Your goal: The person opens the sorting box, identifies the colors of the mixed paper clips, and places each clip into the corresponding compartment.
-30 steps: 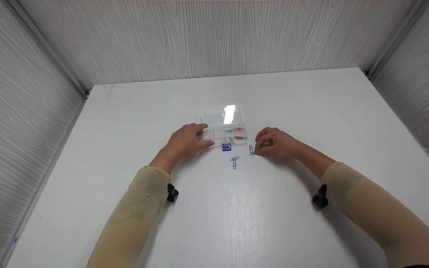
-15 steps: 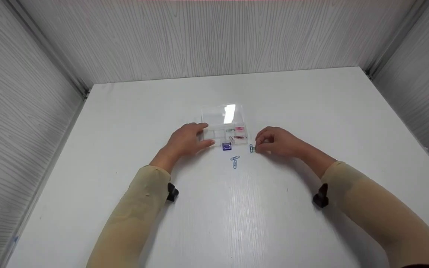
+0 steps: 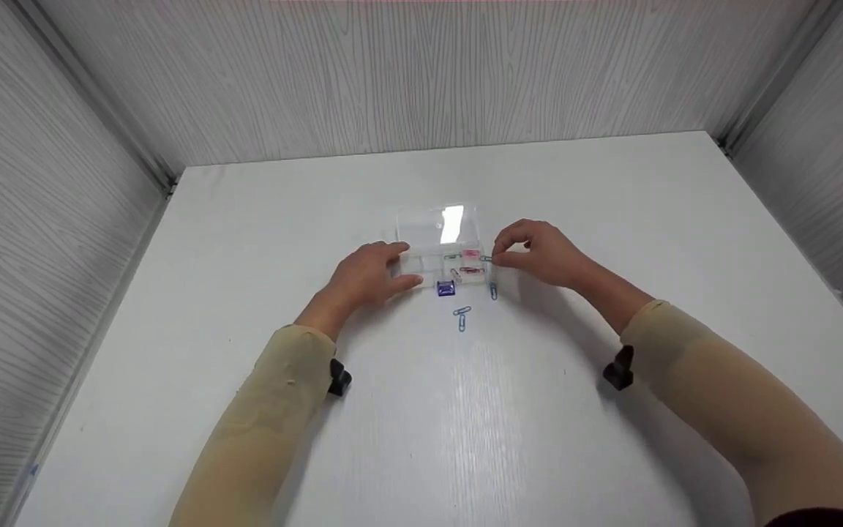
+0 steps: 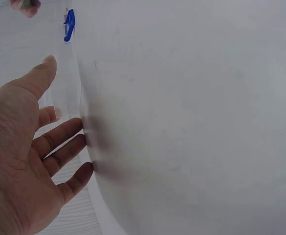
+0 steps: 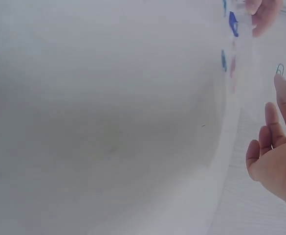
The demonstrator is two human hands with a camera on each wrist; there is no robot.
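Note:
A clear plastic compartment box [image 3: 430, 263] lies with its lid [image 3: 421, 228] folded back. Along its left end rests my left hand [image 3: 372, 275], thumb at the front edge and forefinger near the hinge, fingers extended. Between right thumb and forefinger I pinch a green paper clip [image 5: 280, 69]; that right hand [image 3: 544, 255] is raised beside the box's right side. Inside the right compartments lie red paper clips [image 3: 471, 271], pink paper clips [image 3: 470, 254] and a green paper clip [image 3: 452, 257]. A purple-blue latch [image 3: 446, 288] sits on the front edge.
One blue paper clip [image 3: 494, 291] lies on the white tabletop [image 3: 392, 410] by the box's right front corner. Two more blue paper clips [image 3: 462, 322] lie in front of the latch. Grey wood-grain panels [image 3: 421, 80] enclose the table at back and sides.
My right hand has picked a paper clip off the table and carried it up and left to the box's right edge. The left hand and the box have stayed put.

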